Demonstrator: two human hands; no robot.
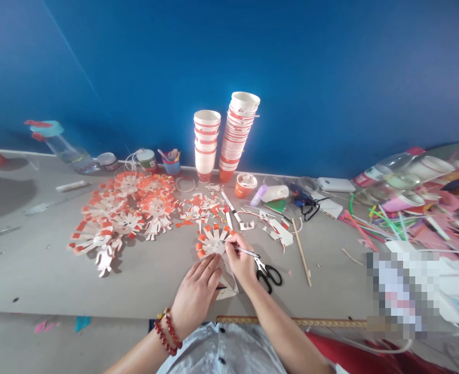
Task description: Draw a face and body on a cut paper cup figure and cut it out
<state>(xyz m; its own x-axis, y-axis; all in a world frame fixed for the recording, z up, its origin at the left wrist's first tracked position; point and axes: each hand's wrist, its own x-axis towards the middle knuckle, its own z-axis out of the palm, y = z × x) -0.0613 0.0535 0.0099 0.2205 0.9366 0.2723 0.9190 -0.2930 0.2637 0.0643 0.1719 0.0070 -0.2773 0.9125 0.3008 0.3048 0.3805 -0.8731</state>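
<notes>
A cut paper cup (215, 243) lies spread like a flower, with orange-tipped strips around a white centre bearing small drawn marks. My right hand (240, 261) pinches a slim pen (248, 251), its tip at the centre's right side. My left hand (198, 284) holds the cup down from below, fingers together on its lower edge. A dark, thin end, perhaps a pen cap, sticks out beside the left thumb. White paper (229, 294) with drawn lines lies partly hidden between my hands. Black-handled scissors (268, 274) rest just right of my right hand.
Finished-looking orange-white paper figures (128, 208) pile up at left. Paper scraps (201, 206) lie behind the work. Two tall cup stacks (206, 145) stand by the blue wall. A wooden stick (301, 253), a glue gun (303, 197) and cluttered craft materials (420, 218) are at right.
</notes>
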